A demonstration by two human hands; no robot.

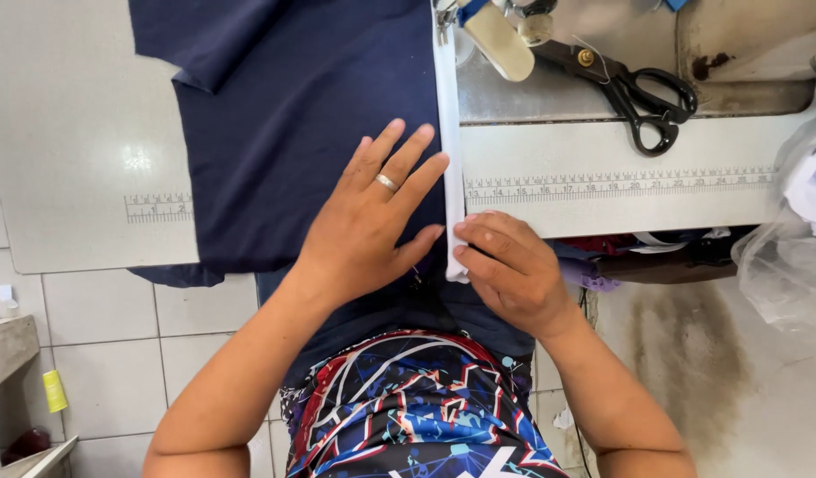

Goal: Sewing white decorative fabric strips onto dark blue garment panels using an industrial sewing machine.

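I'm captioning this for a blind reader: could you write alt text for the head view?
Seen from above, a left hand with a ring lies flat on navy fabric on a sewing table, while the right hand pinches a white strip along the fabric's edge. Black scissors lie beyond.

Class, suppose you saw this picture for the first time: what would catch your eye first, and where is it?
Mid-frame, the left hand, wearing a ring, lies flat on navy fabric spread over the white table. Beside it, the right hand pinches a white strip along the fabric's edge. Black scissors rest at upper right.
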